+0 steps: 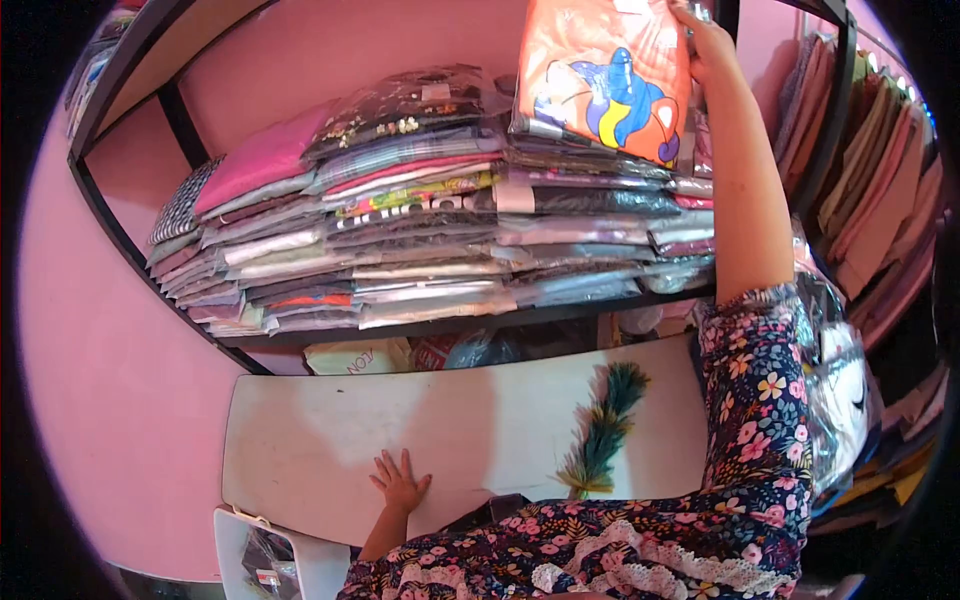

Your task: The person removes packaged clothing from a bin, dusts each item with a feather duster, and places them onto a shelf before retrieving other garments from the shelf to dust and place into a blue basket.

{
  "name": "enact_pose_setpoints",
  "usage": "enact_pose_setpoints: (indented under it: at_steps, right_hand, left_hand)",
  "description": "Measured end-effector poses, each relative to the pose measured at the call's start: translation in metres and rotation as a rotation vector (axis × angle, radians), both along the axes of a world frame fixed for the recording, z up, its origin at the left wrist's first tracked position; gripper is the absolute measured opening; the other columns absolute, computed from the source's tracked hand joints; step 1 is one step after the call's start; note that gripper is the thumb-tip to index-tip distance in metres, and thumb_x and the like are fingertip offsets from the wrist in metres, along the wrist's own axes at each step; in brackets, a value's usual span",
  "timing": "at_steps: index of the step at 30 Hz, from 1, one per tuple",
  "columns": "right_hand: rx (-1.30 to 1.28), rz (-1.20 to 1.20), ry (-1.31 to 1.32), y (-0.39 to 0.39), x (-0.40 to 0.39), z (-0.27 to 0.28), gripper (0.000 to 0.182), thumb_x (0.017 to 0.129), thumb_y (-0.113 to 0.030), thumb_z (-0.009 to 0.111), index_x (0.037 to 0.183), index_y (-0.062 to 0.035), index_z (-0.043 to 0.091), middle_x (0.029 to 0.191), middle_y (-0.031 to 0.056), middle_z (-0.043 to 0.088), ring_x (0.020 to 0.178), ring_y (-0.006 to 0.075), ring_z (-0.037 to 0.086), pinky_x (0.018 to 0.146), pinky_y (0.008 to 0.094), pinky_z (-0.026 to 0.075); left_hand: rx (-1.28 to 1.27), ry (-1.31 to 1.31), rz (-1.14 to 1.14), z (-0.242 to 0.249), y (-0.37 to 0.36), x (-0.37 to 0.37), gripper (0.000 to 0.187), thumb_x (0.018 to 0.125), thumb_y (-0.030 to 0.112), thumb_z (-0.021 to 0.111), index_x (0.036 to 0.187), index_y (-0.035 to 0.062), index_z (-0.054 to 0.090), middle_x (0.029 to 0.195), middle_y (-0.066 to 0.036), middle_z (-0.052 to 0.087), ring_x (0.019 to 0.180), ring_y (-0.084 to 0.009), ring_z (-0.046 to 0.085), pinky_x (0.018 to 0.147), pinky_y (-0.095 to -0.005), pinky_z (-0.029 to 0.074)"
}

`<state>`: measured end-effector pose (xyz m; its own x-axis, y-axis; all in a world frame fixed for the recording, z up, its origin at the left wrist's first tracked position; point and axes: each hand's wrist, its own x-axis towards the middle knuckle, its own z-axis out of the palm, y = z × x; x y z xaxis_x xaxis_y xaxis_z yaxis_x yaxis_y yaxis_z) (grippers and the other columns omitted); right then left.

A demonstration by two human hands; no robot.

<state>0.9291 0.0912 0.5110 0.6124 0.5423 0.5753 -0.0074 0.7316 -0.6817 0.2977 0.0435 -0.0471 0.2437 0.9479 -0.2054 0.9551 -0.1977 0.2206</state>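
Note:
My right hand [708, 42] is raised at the top of the view, its fingers closed on the right edge of an orange garment in clear plastic [610, 85], which shows a blue and yellow print. The packet is in front of the upper right part of the stacked clothes. My left hand [402, 487] lies on the white table [300, 430] with its fingers spread and nothing in it. A green feathery plume [606, 430] rests on the table to the right of that hand.
Behind the table, a black-framed shelf [440, 328] holds several stacks of packed clothes [420, 215]. Garments hang on a rack [880, 170] at the right. A white bin [232, 560] stands at the lower left, and bags [360, 355] sit under the shelf.

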Motion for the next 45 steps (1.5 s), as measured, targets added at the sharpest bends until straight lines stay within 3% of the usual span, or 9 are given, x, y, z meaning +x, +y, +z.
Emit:
enact_pose_setpoints:
  at_steps: [3,12,18,22,34,35,37,40,45]
  right_hand:
    - [-0.396,-0.266,-0.238,0.113,0.085,-0.017,0.036,0.074,-0.024,0.075,0.096,0.0003,0.061,0.086,0.0151,0.064,0.063,0.0224,0.061,0.054,0.0366,0.050]
    - [-0.678,-0.425,-0.610,0.187,0.048,-0.049,0.075,0.074,-0.005,0.064,0.141,-0.0009,0.029,0.078,0.0138,0.060,0.054,0.0175,0.054,0.042,0.0317,0.039]
    - [-1.106,-0.894,-1.780,0.182,-0.011,-0.027,0.056,0.091,-0.037,0.044,0.144,-0.0229,0.029,0.147,0.0129,0.031,0.134,0.0313,0.030,0.107,0.0454,0.029]
    - [-0.866,0.002,-1.365,0.215,0.004,-0.053,0.055,0.093,-0.050,0.040,0.142,-0.0252,0.032,0.143,0.0114,0.038,0.127,0.0261,0.041,0.106,0.0351,0.031]
    - [-0.923,-1.178,-2.010,0.118,-0.094,-0.043,0.053,0.088,-0.042,0.052,0.137,-0.0294,0.038,0.148,0.0107,0.027,0.128,0.0442,0.033,0.101,0.0542,0.033]
    - [-0.370,-1.269,-1.944,0.147,-0.052,-0.052,0.045,0.085,-0.027,0.056,0.129,-0.0220,0.048,0.145,0.0110,0.032,0.123,0.0418,0.040,0.099,0.0488,0.038]
    - [0.225,-1.102,-1.705,0.108,-0.096,-0.066,0.045,0.086,-0.012,0.050,0.131,-0.0163,0.047,0.142,0.0118,0.036,0.127,0.0329,0.040,0.104,0.0404,0.034]
    - [0.030,-0.405,-1.207,0.017,-0.233,-0.108,0.041,0.097,-0.020,0.041,0.135,-0.0047,0.042,0.141,0.0110,0.040,0.132,0.0230,0.035,0.110,0.0355,0.024]
    - [-0.285,-0.311,-1.655,-0.167,-0.237,-0.167,0.046,0.095,-0.022,0.042,0.137,-0.0022,0.039,0.141,0.0137,0.039,0.134,0.0261,0.031,0.111,0.0401,0.021]
  left_hand:
    - [-0.039,0.022,0.001,0.008,0.011,0.009,0.090,0.080,0.062,0.051,0.148,0.0173,0.013,0.150,-0.026,-0.008,0.137,-0.0466,-0.009,0.099,-0.0707,-0.001]
    - [-0.116,0.049,0.022,0.015,0.034,0.022,0.090,0.079,0.062,0.053,0.147,0.0180,0.013,0.150,-0.026,-0.009,0.137,-0.0463,-0.011,0.101,-0.0688,-0.002]
    - [-0.098,0.038,0.021,0.002,0.043,0.021,0.090,0.078,0.062,0.053,0.147,0.0180,0.016,0.150,-0.026,-0.007,0.137,-0.0472,-0.010,0.101,-0.0686,-0.003]
    - [-0.080,0.005,0.004,0.002,0.041,0.027,0.090,0.078,0.062,0.054,0.147,0.0177,0.017,0.150,-0.027,-0.006,0.137,-0.0478,-0.009,0.100,-0.0694,-0.001]
    - [-0.020,-0.008,0.006,-0.014,0.021,-0.016,0.089,0.077,0.064,0.053,0.147,0.0213,0.016,0.151,-0.024,-0.004,0.137,-0.0481,-0.005,0.099,-0.0717,0.000]
    - [-0.034,-0.008,0.007,-0.020,0.013,-0.022,0.091,0.077,0.065,0.053,0.147,0.0211,0.014,0.151,-0.025,-0.006,0.137,-0.0484,-0.006,0.098,-0.0729,0.002]
    - [-0.075,-0.018,0.004,-0.025,0.004,-0.038,0.092,0.076,0.066,0.054,0.147,0.0234,0.013,0.151,-0.024,-0.006,0.137,-0.0481,-0.006,0.098,-0.0732,0.003]
    - [-0.140,-0.064,-0.013,-0.021,-0.022,-0.055,0.092,0.073,0.063,0.060,0.147,0.0306,0.015,0.152,-0.022,-0.004,0.138,-0.0467,-0.005,0.100,-0.0717,0.004]
    - [-0.108,-0.206,-0.315,-0.025,-0.057,-0.045,0.068,0.076,0.041,0.067,0.137,0.0203,0.042,0.150,-0.014,0.020,0.139,-0.0342,0.014,0.107,-0.0586,0.018]
